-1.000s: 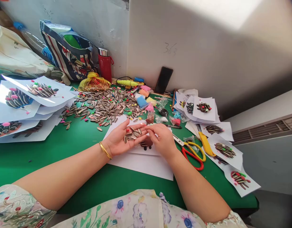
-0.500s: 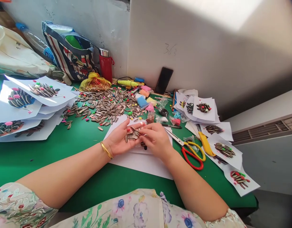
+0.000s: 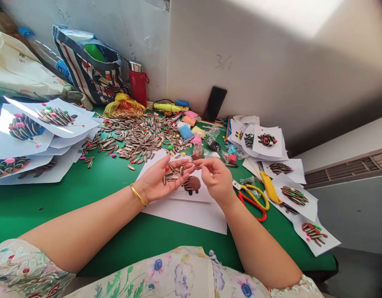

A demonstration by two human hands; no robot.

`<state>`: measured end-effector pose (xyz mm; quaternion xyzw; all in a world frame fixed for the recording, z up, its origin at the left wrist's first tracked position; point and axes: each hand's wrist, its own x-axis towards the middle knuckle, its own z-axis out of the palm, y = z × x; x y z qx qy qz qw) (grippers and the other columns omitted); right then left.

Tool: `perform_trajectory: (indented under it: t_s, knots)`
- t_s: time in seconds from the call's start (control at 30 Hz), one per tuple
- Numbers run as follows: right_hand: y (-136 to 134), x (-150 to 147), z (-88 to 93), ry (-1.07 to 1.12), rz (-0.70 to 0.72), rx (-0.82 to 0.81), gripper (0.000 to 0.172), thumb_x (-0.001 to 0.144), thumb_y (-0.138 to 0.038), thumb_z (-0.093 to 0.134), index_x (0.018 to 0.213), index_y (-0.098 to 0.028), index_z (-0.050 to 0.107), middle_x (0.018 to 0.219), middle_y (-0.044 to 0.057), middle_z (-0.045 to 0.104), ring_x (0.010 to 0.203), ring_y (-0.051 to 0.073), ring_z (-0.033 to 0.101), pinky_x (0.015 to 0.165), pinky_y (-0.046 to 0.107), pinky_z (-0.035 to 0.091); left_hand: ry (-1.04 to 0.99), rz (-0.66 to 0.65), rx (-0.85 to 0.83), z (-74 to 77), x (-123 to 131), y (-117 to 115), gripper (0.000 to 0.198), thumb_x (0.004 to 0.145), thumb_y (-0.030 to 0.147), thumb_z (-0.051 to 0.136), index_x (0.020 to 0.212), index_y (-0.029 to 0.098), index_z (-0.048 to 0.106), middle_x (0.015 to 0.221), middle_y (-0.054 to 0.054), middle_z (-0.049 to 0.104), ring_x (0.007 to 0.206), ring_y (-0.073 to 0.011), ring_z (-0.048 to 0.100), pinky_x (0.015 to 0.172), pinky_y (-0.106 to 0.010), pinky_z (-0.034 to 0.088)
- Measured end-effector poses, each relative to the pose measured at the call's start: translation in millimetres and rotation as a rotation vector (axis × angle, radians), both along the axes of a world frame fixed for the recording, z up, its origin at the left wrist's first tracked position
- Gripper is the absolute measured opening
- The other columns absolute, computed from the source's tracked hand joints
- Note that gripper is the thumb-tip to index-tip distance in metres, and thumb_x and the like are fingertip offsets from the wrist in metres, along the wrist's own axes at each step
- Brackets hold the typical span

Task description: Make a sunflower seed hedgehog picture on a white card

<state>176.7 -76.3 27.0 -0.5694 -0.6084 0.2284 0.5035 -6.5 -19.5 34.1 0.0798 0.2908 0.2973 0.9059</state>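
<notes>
My left hand [image 3: 161, 180] lies palm up over a white sheet [image 3: 191, 207], cupping several striped sunflower seeds [image 3: 173, 175]. A gold bangle circles its wrist. My right hand [image 3: 216, 177] hovers just to the right, thumb and forefinger pinched on a single seed at about the left fingertips. Between the hands, on the paper, sits a brown clay hedgehog body [image 3: 191, 184] with small dark feet.
A big heap of sunflower seeds [image 3: 138, 138] spreads over the green table [image 3: 94, 194]. Finished hedgehog sheets lie at left [image 3: 38, 132] and right [image 3: 293, 186]. Scissors [image 3: 251, 196], a yellow comb, clay packets, a red flask [image 3: 138, 85], a phone and bags crowd the back.
My right hand picked a seed from the left palm and lifted away to the right, uncovering the brown clay shape on the paper. The left hand stayed nearly still.
</notes>
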Motion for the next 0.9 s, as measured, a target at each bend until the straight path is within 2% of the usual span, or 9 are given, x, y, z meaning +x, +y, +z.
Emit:
perform_trajectory:
  t_s: [0.1, 0.23, 0.3, 0.43, 0.53, 0.6, 0.67, 0.73, 0.9]
  knots:
    - [3, 12, -0.9, 0.054, -0.012, -0.112, 0.010, 0.087, -0.023, 0.049, 0.088, -0.021, 0.059, 0.089, 0.004, 0.072, 0.077, 0.017, 0.069, 0.068, 0.030, 0.055, 0.057, 0.065, -0.025, 0.6, -1, 5, 0.045, 0.101, 0.042, 0.042, 0.119, 0.006, 0.063, 0.105, -0.019, 0.069, 0.096, -0.0230, 0.072, 0.066, -0.025, 0.062]
    - [4, 24, -0.3, -0.178, 0.012, -0.277, 0.006, 0.084, -0.020, 0.052, 0.082, -0.023, 0.058, 0.074, -0.001, 0.067, 0.063, 0.015, 0.060, 0.055, 0.026, 0.045, 0.111, 0.110, -0.030, -1.4, -2, 11, 0.043, 0.101, 0.039, 0.042, 0.115, 0.005, 0.064, 0.091, -0.014, 0.067, 0.077, -0.0173, 0.071, 0.054, -0.021, 0.058]
    - [4, 26, 0.7, -0.334, 0.043, -0.310, 0.011, 0.085, -0.019, 0.053, 0.086, -0.024, 0.062, 0.076, -0.001, 0.067, 0.066, 0.016, 0.060, 0.058, 0.027, 0.045, 0.139, 0.116, -0.033, -3.8, -2, 14, 0.043, 0.102, 0.037, 0.040, 0.114, 0.004, 0.065, 0.088, -0.014, 0.066, 0.075, -0.0164, 0.070, 0.054, -0.020, 0.057]
    - [5, 29, 0.2, -0.557, 0.154, -0.267, 0.028, 0.091, -0.017, 0.049, 0.107, -0.026, 0.071, 0.097, 0.004, 0.070, 0.091, 0.020, 0.064, 0.076, 0.032, 0.048, 0.164, 0.115, -0.040, -8.5, -2, 16, 0.040, 0.102, 0.035, 0.041, 0.110, 0.004, 0.065, 0.090, -0.014, 0.066, 0.075, -0.0157, 0.070, 0.054, -0.020, 0.058]
    - [5, 30, -0.2, -0.606, 0.192, -0.273, 0.034, 0.092, -0.016, 0.048, 0.118, -0.027, 0.068, 0.097, 0.004, 0.071, 0.090, 0.020, 0.064, 0.076, 0.032, 0.048, 0.163, 0.115, -0.037, -10.2, -2, 17, 0.038, 0.102, 0.034, 0.042, 0.108, 0.005, 0.066, 0.091, -0.013, 0.066, 0.075, -0.0157, 0.071, 0.055, -0.021, 0.058]
    - [5, 29, 1.2, -0.607, 0.176, -0.315, 0.030, 0.090, -0.014, 0.052, 0.112, -0.026, 0.069, 0.093, 0.003, 0.071, 0.084, 0.019, 0.064, 0.071, 0.030, 0.047, 0.167, 0.115, -0.040, -10.4, -2, 17, 0.037, 0.102, 0.034, 0.042, 0.107, 0.006, 0.066, 0.090, -0.013, 0.066, 0.074, -0.0157, 0.071, 0.054, -0.021, 0.058]
    - [5, 28, 3.3, -0.630, 0.177, -0.350, 0.022, 0.087, -0.012, 0.056, 0.096, -0.025, 0.071, 0.087, 0.001, 0.071, 0.080, 0.019, 0.062, 0.069, 0.029, 0.045, 0.170, 0.112, -0.041, -10.3, -2, 17, 0.037, 0.102, 0.034, 0.042, 0.106, 0.005, 0.066, 0.089, -0.013, 0.066, 0.074, -0.0158, 0.071, 0.054, -0.021, 0.058]
    - [5, 25, 4.7, -0.661, 0.200, -0.332, 0.019, 0.087, -0.011, 0.058, 0.085, -0.024, 0.071, 0.087, 0.001, 0.070, 0.083, 0.019, 0.061, 0.072, 0.029, 0.044, 0.170, 0.110, -0.041, -10.2, -2, 17, 0.038, 0.102, 0.034, 0.042, 0.105, 0.005, 0.066, 0.088, -0.013, 0.066, 0.074, -0.0160, 0.071, 0.055, -0.021, 0.059]
    - [6, 21, 2.9, -0.688, 0.264, -0.284, 0.020, 0.090, -0.011, 0.056, 0.081, -0.022, 0.069, 0.086, 0.002, 0.067, 0.086, 0.018, 0.059, 0.075, 0.028, 0.042, 0.167, 0.110, -0.032, -11.1, -2, 16, 0.039, 0.101, 0.034, 0.042, 0.104, 0.005, 0.067, 0.087, -0.013, 0.066, 0.073, -0.0164, 0.071, 0.057, -0.022, 0.060]
